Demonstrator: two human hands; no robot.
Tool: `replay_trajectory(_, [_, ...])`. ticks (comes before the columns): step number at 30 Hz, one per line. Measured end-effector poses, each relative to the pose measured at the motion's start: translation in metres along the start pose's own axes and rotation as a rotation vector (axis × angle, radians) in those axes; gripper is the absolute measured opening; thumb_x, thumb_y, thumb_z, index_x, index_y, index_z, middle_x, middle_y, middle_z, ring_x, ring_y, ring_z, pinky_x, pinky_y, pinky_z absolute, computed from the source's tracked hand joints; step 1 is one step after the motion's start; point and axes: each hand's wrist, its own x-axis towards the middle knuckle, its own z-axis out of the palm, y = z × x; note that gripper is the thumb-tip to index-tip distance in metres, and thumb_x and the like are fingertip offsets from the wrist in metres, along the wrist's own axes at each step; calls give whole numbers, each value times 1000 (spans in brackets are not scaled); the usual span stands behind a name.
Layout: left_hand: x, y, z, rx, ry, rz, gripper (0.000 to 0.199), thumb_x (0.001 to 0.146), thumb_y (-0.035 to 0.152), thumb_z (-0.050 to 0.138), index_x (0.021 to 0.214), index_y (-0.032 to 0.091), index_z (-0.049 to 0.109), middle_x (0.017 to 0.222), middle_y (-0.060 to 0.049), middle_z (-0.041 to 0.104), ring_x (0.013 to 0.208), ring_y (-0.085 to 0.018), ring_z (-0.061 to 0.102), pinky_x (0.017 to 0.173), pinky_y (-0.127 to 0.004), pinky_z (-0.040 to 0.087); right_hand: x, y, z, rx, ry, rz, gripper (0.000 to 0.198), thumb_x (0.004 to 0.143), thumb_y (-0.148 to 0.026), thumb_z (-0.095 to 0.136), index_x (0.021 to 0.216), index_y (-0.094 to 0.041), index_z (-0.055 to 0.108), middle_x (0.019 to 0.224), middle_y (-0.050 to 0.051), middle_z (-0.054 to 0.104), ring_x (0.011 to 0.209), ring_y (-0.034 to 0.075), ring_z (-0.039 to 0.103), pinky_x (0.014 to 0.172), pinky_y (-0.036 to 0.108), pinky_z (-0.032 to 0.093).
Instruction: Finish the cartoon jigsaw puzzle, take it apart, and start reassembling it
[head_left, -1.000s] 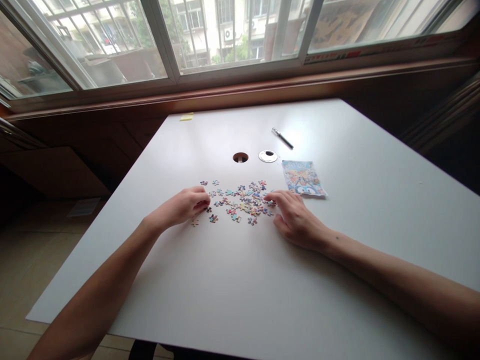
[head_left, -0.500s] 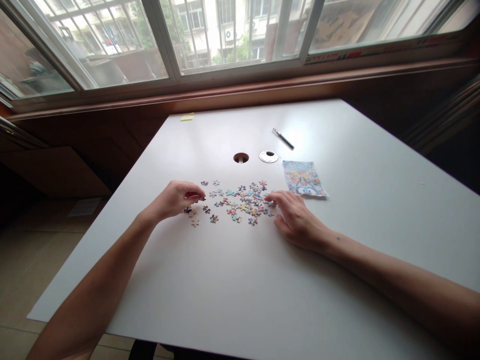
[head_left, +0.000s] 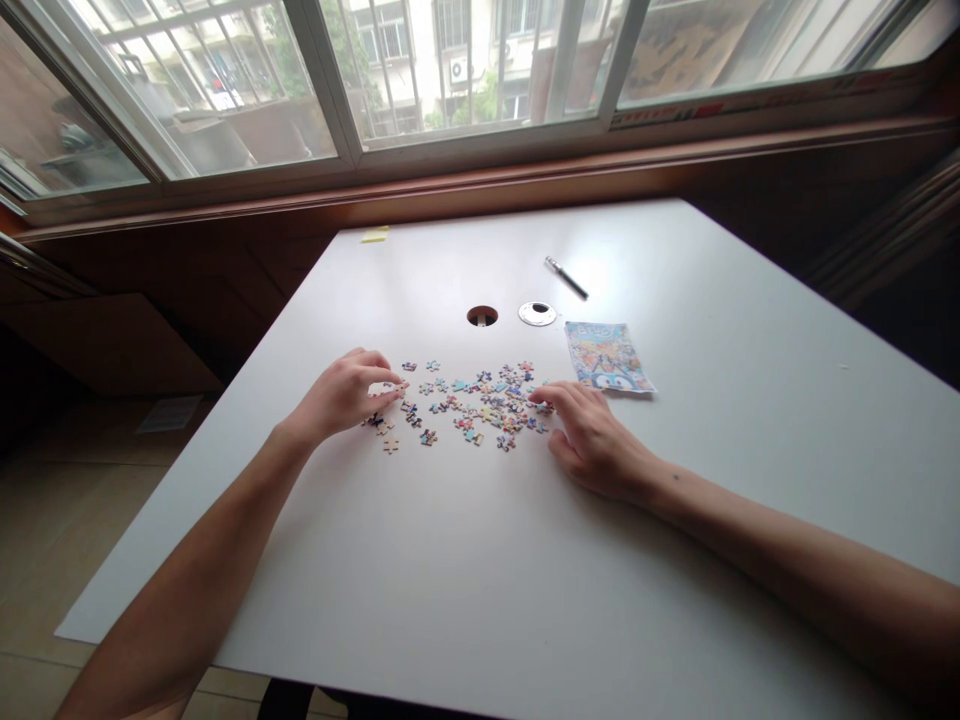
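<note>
Puzzle pieces (head_left: 491, 412) strewn on white table (head_left: 480, 570); left hand (head_left: 346, 392): grip parted; right hand (head_left: 592, 436): grip loosely spread.

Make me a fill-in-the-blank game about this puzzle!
Most small, colourful jigsaw pieces lie ____ the bare left hand and right hand.
Of the slim, black and silver pen and the colourful printed sheet, the ____ is nearer the right hand.
The flat strip by the far left corner of the white table is ____.
Missing words: between; sheet; yellow.

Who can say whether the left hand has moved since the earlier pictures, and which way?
Yes: judged against the round hole, the left hand has moved leftward and slightly upward in the view.
</note>
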Motion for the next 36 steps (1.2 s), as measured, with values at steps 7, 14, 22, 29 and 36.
replay_trajectory(7, [2, -5, 5, 10, 38, 15, 23, 97, 33, 56, 96, 21, 76, 96, -7, 67, 90, -21, 60, 82, -34, 48, 0, 1, 1, 1, 3, -6, 55, 73, -1, 48, 123, -23, 45, 117, 10, 60, 111, 29, 53, 96, 47, 41])
replay_trajectory(14, [3, -1, -2, -101, -111, -81, 22, 93, 35, 61, 81, 20, 72, 90, -4, 68, 89, -20, 62, 78, -31, 47, 0, 1, 1, 1, 2, -8, 56, 73, 0, 48, 124, -23, 44, 118, 10, 59, 112, 28, 53, 97, 47, 41])
replay_trajectory(22, [-4, -14, -17, -92, -94, -245, 26, 90, 44, 63, 83, 21, 74, 85, -3, 70, 75, -16, 62, 68, -27, 46, -1, 2, 1, 1, 6, -9, 56, 73, 0, 48, 124, -23, 44, 118, 10, 59, 111, 29, 53, 96, 48, 41])
replay_trajectory(29, [-9, -22, -22, -210, -291, -310, 23, 82, 44, 69, 86, 21, 74, 74, 0, 72, 67, -14, 64, 59, -22, 46, -1, 2, 1, -3, 5, -9, 56, 72, 0, 48, 123, -23, 44, 118, 10, 59, 112, 29, 53, 96, 47, 41])
replay_trajectory(36, [-11, -36, -21, -229, -198, -313, 21, 86, 41, 65, 92, 25, 77, 92, -1, 77, 83, -19, 71, 74, -26, 53, -1, 2, 1, 0, 5, -11, 56, 74, 0, 48, 124, -24, 44, 118, 10, 59, 112, 28, 53, 96, 47, 41])
